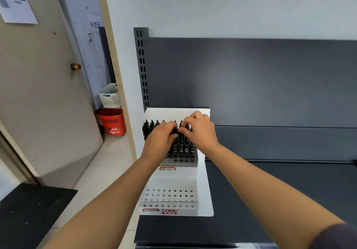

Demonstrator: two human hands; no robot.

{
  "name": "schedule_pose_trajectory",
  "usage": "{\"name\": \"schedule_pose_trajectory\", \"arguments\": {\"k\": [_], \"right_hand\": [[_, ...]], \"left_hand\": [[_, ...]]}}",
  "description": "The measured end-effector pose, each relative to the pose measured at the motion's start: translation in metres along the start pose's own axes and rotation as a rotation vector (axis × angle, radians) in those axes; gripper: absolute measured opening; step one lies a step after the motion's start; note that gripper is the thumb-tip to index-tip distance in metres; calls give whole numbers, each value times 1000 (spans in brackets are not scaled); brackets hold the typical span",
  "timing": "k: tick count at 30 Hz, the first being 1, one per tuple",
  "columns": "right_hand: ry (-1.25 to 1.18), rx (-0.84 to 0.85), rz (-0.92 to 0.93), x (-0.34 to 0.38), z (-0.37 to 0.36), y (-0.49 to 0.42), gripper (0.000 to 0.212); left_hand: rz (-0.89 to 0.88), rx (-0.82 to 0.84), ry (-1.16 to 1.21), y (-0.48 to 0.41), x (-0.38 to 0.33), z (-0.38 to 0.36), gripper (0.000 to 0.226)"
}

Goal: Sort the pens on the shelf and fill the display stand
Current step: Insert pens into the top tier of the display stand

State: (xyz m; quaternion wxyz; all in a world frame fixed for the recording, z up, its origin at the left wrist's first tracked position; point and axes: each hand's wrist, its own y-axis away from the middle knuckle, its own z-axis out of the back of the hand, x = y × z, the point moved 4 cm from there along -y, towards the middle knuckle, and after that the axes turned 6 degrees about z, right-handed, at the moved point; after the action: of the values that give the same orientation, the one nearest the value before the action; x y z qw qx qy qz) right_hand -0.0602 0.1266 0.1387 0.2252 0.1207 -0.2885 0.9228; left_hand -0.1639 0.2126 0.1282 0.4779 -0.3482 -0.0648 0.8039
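While both hands (178,132) pinch black pens (181,144), one white display stand (202,190), two floor baskets (111,111)

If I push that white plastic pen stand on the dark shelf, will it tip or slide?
The white plastic pen stand probably slides rather than tips: its base looks broad. The black pens load only its upper tier, so it is likely somewhat back-heavy.

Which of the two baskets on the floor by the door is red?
The lower basket nearer the camera is red, with a red handle. The basket standing behind and above it is white with slotted walls.
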Motion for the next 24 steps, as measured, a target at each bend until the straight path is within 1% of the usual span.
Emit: {"name": "schedule_pose_trajectory", "arguments": {"k": [3, 7, 11, 13, 17, 19, 24], "right_hand": [[-33, 39, 25, -4, 2, -2, 16], [18, 0, 29, -5, 2, -2, 15], [5, -18, 43, -4, -3, 1, 16], [-26, -31, 56, -5, -2, 3, 17], [-127, -134, 22, -16, 7, 9, 17], [-142, -158, -18, -28, 10, 15, 19], [-89, -110, -101, -67, 17, 30, 22]], "left_hand": [[19, -15, 18, -6, 0, 4, 21], [43, -29, -3, -11, -2, 6, 14], [28, -30, -13, -12, -1, 4, 15], [7, -76, -25, -12, -2, 7, 16], [-99, -179, -49, -17, -19, 8, 14], [-172, -171, -57, -20, -35, 0, 13], [-322, -107, -87, -22, -68, -27, 11]]}}
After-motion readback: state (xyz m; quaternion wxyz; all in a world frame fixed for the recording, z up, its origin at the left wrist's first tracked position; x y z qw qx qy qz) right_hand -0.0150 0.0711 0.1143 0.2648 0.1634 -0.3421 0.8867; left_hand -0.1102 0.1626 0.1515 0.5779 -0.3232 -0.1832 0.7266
